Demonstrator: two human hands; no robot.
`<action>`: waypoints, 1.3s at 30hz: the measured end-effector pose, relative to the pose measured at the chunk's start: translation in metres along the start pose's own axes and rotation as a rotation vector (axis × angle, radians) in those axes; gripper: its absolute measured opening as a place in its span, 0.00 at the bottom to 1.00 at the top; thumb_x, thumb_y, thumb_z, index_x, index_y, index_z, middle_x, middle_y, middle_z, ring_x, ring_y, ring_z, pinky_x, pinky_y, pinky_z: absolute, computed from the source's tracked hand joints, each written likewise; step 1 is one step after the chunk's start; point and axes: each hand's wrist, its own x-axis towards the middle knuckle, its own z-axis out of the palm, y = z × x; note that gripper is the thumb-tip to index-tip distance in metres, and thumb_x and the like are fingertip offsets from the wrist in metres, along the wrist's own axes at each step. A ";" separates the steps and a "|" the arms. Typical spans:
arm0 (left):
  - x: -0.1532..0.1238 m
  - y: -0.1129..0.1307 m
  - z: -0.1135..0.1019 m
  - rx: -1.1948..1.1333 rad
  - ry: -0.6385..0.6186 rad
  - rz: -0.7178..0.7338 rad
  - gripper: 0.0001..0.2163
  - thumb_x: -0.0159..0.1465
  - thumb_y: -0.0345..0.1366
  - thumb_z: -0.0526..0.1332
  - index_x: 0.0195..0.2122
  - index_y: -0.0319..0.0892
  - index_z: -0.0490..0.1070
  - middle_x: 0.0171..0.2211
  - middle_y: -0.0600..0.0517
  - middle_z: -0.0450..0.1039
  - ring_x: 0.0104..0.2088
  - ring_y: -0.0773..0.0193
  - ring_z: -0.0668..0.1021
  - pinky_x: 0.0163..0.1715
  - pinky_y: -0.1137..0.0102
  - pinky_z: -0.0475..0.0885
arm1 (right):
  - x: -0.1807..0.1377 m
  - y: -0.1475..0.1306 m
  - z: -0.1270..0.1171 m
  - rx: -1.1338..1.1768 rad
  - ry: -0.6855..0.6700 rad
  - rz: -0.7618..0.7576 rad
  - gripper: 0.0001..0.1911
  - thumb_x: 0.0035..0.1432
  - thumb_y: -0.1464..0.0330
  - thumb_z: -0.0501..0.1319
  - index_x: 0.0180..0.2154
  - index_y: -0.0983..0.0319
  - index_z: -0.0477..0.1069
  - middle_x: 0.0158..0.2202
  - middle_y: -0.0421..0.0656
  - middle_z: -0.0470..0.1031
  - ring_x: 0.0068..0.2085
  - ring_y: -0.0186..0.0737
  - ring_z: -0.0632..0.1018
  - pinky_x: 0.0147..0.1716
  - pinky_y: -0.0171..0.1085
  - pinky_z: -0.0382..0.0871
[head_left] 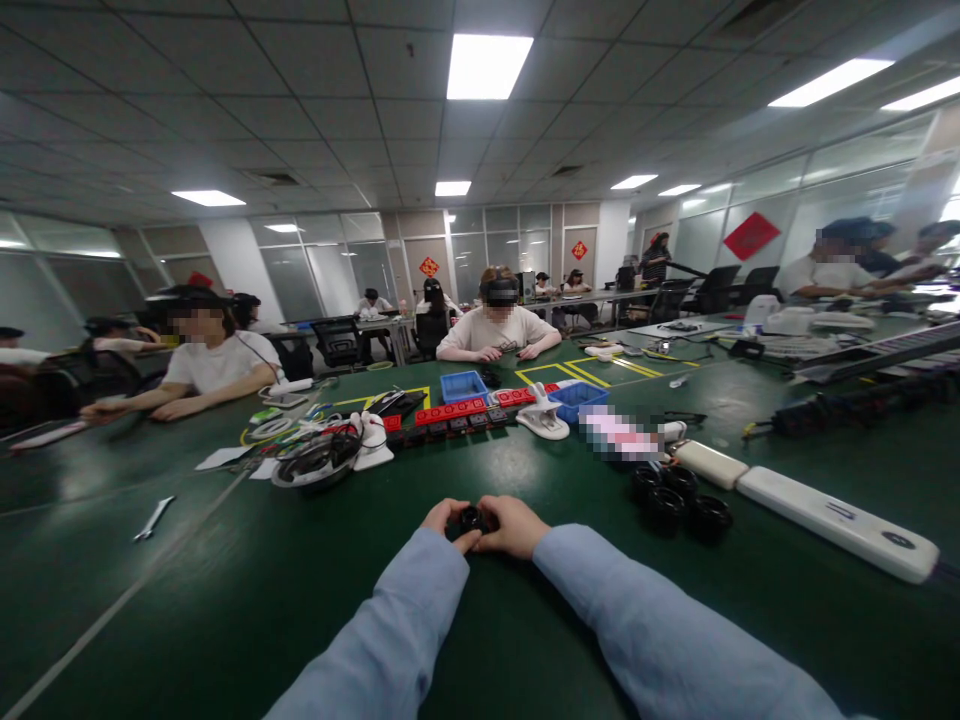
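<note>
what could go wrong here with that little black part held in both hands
1. The small black part is pinched between the left hand and right hand just above the green table; if it slips, it may be hard to spot against the dark surface.
2. The black round parts sit close to the right; a sweep of the right sleeve might knock them.

You are working under bright, even light from ceiling panels [489,66], which are glaring white and reflecting softly on the green table [225,600]. Shadows are staying faint. Wide-angle distortion is bending the edges; distant figures are blurring.
</note>
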 end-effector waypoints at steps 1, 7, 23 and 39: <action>0.000 0.000 0.000 0.010 0.004 -0.002 0.14 0.45 0.31 0.62 0.35 0.42 0.68 0.33 0.51 0.71 0.34 0.62 0.74 0.37 0.65 0.68 | -0.001 -0.003 0.000 -0.029 0.014 0.011 0.20 0.38 0.56 0.65 0.32 0.61 0.67 0.27 0.38 0.68 0.27 0.33 0.67 0.23 0.30 0.53; 0.003 -0.002 0.003 0.086 0.057 0.000 0.13 0.44 0.35 0.64 0.33 0.41 0.68 0.31 0.52 0.69 0.32 0.62 0.73 0.35 0.65 0.69 | -0.006 -0.024 0.004 -0.293 0.115 0.039 0.17 0.45 0.57 0.60 0.33 0.63 0.68 0.32 0.46 0.72 0.34 0.42 0.71 0.29 0.35 0.58; 0.002 0.001 -0.008 -0.050 -0.131 -0.024 0.18 0.47 0.31 0.62 0.41 0.45 0.70 0.39 0.50 0.74 0.40 0.58 0.74 0.41 0.63 0.67 | 0.007 0.018 -0.006 0.260 -0.226 -0.116 0.11 0.44 0.69 0.63 0.34 0.63 0.68 0.24 0.34 0.65 0.25 0.29 0.66 0.25 0.30 0.58; 0.003 -0.008 0.005 0.051 0.068 -0.085 0.15 0.45 0.36 0.64 0.34 0.41 0.68 0.32 0.50 0.71 0.33 0.61 0.75 0.37 0.64 0.70 | -0.005 -0.028 0.003 -0.320 0.129 0.064 0.14 0.46 0.59 0.60 0.31 0.63 0.67 0.31 0.45 0.72 0.34 0.42 0.72 0.29 0.35 0.58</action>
